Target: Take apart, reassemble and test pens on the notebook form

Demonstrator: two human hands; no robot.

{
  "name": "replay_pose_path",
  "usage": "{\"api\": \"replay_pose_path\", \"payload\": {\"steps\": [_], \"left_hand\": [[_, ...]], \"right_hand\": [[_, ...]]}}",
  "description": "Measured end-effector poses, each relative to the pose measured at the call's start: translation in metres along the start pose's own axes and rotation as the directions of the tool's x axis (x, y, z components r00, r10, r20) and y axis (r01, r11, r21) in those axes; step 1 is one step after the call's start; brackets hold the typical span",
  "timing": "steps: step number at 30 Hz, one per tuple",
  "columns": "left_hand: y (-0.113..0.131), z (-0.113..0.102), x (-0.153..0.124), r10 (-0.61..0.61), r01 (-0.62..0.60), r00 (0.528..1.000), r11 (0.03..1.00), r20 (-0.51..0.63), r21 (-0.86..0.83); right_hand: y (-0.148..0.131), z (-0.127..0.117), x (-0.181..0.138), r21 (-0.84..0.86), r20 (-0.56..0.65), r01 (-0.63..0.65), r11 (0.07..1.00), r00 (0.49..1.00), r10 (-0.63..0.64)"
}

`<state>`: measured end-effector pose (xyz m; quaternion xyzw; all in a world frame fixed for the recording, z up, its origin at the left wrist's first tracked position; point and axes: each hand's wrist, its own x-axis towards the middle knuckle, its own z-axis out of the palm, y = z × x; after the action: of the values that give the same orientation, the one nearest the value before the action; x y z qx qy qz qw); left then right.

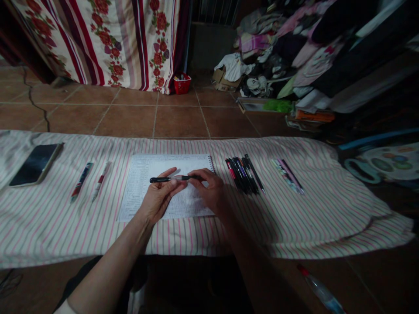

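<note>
A black pen with a clear middle section lies level across both hands, above a spiral notebook with writing on its page. My left hand is closed on the pen near its middle, thumb on top. At the pen's right end, the fingers of my right hand pinch it. Right of the notebook is a row of several dark pens, one of them partly red. Farther right lie two or more slim pens, patterned and purple. On the left are a dark patterned pen and a white-and-red pen.
A smartphone rests at the left of the striped cloth. Beyond it, a red basket stands on the tiled floor by a flowered curtain. Clothes are heaped at back right. A plastic bottle lies at lower right.
</note>
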<state>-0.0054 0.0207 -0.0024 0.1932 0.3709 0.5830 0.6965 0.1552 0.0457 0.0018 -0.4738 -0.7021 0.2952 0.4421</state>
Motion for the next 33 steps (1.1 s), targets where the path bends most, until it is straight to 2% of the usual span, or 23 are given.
{"api": "replay_pose_path", "payload": {"steps": [4,7,8,10,13,16,20,27,33], "left_hand": [[0.014,-0.010,-0.001,0.087,-0.085,0.996,0.992,-0.012,0.092],[0.020,-0.021,-0.002,0.140,-0.129,0.990,0.939,-0.013,0.318],[0.021,-0.025,-0.003,0.160,-0.141,0.987,0.889,-0.006,0.437],[0.020,-0.032,-0.004,0.194,-0.178,0.980,0.725,0.051,0.665],[0.016,-0.039,-0.005,0.227,-0.301,0.948,0.430,0.221,0.851],[0.014,-0.041,-0.006,0.244,-0.392,0.907,0.196,0.343,0.899],[0.014,-0.038,-0.007,0.242,-0.446,0.872,0.032,0.426,0.894],[0.014,-0.028,-0.013,0.240,-0.470,0.842,-0.115,0.484,0.875],[0.008,-0.024,-0.015,0.301,-0.485,0.805,-0.161,0.511,0.860]], "right_hand": [[0.002,-0.008,-0.001,0.015,0.017,-0.065,0.998,0.998,0.065],[0.002,-0.010,-0.002,0.020,0.048,-0.058,0.998,0.997,0.057],[0.002,-0.009,-0.002,0.025,0.062,-0.050,0.998,0.997,0.049],[0.000,-0.006,-0.002,0.046,0.092,-0.044,0.998,0.995,0.039],[-0.001,0.001,-0.002,0.106,0.129,-0.088,0.990,0.989,0.074],[-0.001,0.008,-0.001,0.199,0.151,-0.210,0.957,0.972,0.182],[-0.001,0.016,0.001,0.326,0.186,-0.310,0.893,0.947,0.261],[-0.005,0.025,0.001,0.444,0.187,-0.434,0.784,0.901,0.392],[-0.017,0.033,-0.003,0.503,0.259,-0.593,0.629,0.798,0.545]]}}
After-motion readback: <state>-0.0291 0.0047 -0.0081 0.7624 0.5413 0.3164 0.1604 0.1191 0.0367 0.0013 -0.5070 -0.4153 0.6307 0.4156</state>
